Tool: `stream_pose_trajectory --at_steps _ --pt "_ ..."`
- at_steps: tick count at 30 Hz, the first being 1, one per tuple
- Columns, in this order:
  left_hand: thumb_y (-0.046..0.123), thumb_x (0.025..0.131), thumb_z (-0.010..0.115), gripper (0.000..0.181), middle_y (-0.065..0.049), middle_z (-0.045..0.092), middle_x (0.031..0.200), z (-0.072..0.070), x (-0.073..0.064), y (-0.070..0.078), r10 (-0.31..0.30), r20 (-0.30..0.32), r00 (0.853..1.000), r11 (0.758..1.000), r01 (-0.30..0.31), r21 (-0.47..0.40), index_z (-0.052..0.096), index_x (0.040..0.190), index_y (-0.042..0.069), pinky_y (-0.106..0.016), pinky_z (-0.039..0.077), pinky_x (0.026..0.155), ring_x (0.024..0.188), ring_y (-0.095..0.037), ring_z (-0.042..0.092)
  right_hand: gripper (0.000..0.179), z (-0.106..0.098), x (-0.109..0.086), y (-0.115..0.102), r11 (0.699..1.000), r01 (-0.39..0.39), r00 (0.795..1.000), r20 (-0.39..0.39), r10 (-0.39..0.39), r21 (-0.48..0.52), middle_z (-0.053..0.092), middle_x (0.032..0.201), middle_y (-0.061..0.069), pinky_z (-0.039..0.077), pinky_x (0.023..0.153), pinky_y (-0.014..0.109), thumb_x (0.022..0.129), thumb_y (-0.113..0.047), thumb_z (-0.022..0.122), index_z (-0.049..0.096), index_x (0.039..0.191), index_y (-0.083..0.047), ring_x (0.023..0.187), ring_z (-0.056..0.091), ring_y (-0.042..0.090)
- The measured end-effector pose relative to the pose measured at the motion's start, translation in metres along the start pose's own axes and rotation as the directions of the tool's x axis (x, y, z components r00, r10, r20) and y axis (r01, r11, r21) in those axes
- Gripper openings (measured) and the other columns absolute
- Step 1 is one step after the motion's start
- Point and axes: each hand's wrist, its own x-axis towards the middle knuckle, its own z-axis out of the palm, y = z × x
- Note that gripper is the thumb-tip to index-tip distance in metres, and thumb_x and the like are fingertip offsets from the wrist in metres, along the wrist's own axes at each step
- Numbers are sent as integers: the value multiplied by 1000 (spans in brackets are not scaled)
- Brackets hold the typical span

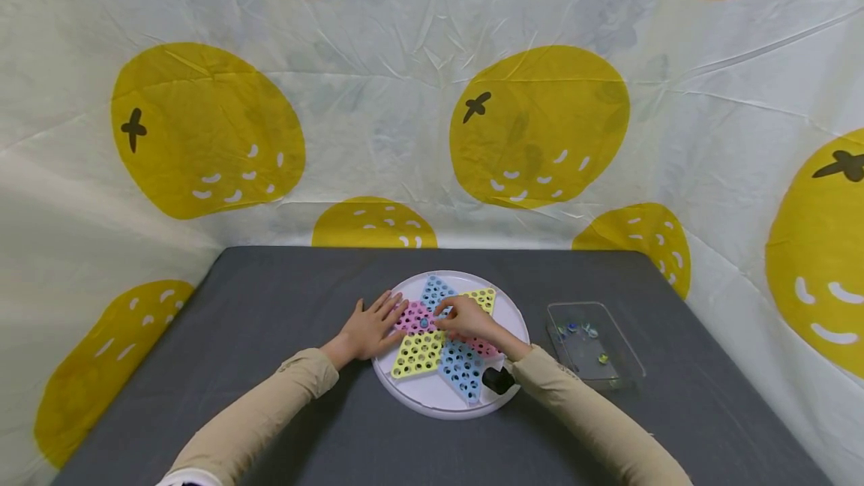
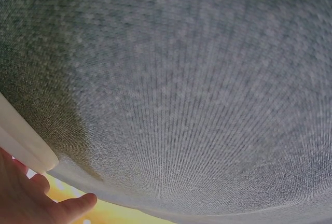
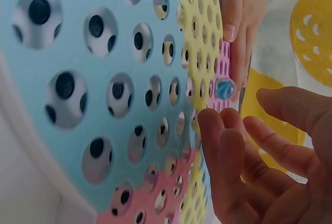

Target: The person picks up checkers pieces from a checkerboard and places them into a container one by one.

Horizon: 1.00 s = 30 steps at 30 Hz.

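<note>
A round white Chinese checkers board (image 1: 435, 409) carries a star of perforated pink, yellow and blue sections. One blue glass marble (image 3: 224, 88) sits on the pink section at the star's left. My left hand (image 1: 371, 328) rests with fingers spread on the board's left rim, fingertips right at the pink section; part of it appears low in the left wrist view. Over the star's middle, just right of the marble, my right hand (image 1: 467, 319) is held with bent fingers. In the right wrist view its thumb and fingers are apart, with nothing visible between them.
A clear plastic box (image 1: 628, 351) with several glass marbles (image 1: 590, 331) stands right of the board. A dark grey cloth (image 1: 290, 283) covers the table. Behind hangs a white curtain (image 1: 378, 126) with yellow fruit prints.
</note>
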Motion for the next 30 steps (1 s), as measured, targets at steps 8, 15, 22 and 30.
stream_pose_trajectory --at_steps 8,15,22,30 --pt "53 93 28 63 -2 21 151 2 1 0 -1 -13 1000 999 2 33 19 145 20 -62 23 100 140 -25 16 25 8 7 -8 999 -29 1000 6 28 26 63 75 9 48 48 27 83 -14 63 61 105 -2 55 60 19" --pt "52 93 29 62 -3 23 150 3 0 -1 11 -38 999 999 -10 39 22 144 19 -61 19 102 139 -25 18 26 14 12 -7 999 -27 1000 5 27 21 63 76 8 45 46 23 81 -13 65 61 104 -2 55 60 20" --pt "50 93 31 60 -4 26 149 8 0 -3 28 -69 997 999 -26 31 26 143 17 -60 19 103 138 -27 21 28 22 16 -8 998 -57 998 -5 57 -28 61 74 6 41 43 17 80 -14 67 62 106 -5 52 55 13" --pt "51 93 29 61 -2 22 150 7 0 -3 13 -39 999 999 -12 38 21 144 19 -61 16 104 139 -25 18 24 26 15 -13 997 -70 997 -13 70 -31 57 68 3 39 42 16 79 -12 67 62 101 -5 51 52 12"
